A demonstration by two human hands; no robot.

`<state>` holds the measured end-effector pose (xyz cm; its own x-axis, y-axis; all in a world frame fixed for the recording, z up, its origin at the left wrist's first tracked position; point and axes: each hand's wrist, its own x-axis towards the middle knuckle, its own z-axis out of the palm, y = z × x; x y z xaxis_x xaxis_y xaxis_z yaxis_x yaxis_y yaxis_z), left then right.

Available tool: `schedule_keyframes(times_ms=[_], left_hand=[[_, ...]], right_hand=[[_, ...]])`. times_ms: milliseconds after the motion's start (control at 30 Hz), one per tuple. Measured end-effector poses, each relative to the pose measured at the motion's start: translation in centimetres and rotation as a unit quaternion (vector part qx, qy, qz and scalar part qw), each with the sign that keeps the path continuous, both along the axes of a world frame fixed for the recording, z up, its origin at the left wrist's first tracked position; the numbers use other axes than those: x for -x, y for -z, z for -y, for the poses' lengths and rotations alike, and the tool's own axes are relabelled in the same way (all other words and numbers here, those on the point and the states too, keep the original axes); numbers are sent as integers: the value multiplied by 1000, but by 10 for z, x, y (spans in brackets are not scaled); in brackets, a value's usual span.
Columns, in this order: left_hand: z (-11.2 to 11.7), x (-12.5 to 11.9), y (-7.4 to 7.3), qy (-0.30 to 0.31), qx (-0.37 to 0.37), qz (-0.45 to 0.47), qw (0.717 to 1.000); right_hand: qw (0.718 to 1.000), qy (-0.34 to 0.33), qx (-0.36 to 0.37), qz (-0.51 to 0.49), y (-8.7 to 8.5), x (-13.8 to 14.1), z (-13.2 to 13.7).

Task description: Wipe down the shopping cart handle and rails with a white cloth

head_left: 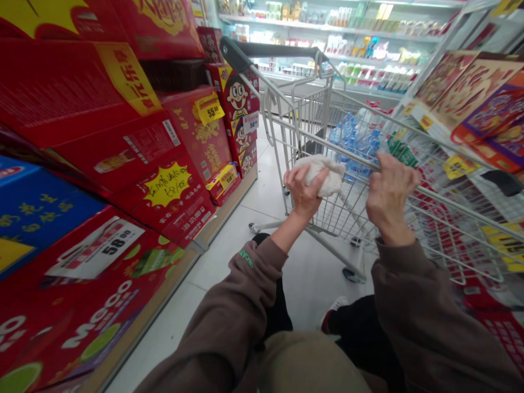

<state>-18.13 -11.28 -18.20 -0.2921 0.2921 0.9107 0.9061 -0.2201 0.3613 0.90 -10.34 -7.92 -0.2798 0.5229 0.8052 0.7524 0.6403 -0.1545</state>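
A metal shopping cart stands right before me, its dark push handle at the far left end. My left hand is wrapped round a crumpled white cloth, which lies against the cart's near top rail. Further right, my right hand is closed round the same rail, fingers curled over the top. Whether the cloth reaches under the rail is hidden by my left hand.
Stacked red gift boxes with price tags line the left. Blue-tinted water bottles show behind the cart's wires. Snack boxes fill a shelf at right. A lit chiller stands behind. Pale floor tiles show beside the cart.
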Motion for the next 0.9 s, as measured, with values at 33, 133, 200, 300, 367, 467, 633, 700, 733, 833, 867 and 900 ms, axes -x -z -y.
schedule_keyframes(times_ms=[33,133,200,300,367,467,633,700,733,833,867,900], left_hand=[[-4,2,-6,-15,-1,29,999],[-2,4,11,13,34,35,999],[10,2,39,59,66,-13,996],[29,3,66,91,106,-56,989],[31,11,57,85,97,-38,991],[16,32,12,37,31,41,998],[-6,50,-18,6,6,62,998],[2,46,8,34,56,35,997],[9,44,24,49,92,18,994],[27,44,59,81,146,-19,986],[29,48,60,69,135,-6,988],[28,53,55,50,114,14,992]], right_hand=[[1000,-7,3,11,0,6,0],[999,-8,16,41,3,19,-3],[999,2,11,40,6,21,-6],[999,5,8,37,7,19,-7],[999,2,12,37,4,20,-7],[999,-10,15,46,-3,31,-4],[996,-28,28,80,-4,60,-5],[997,-14,27,72,-1,65,-7],[997,-10,25,68,1,66,-9],[998,-11,17,63,6,64,-13],[998,-12,15,62,7,63,-14],[998,-13,13,60,7,61,-15]])
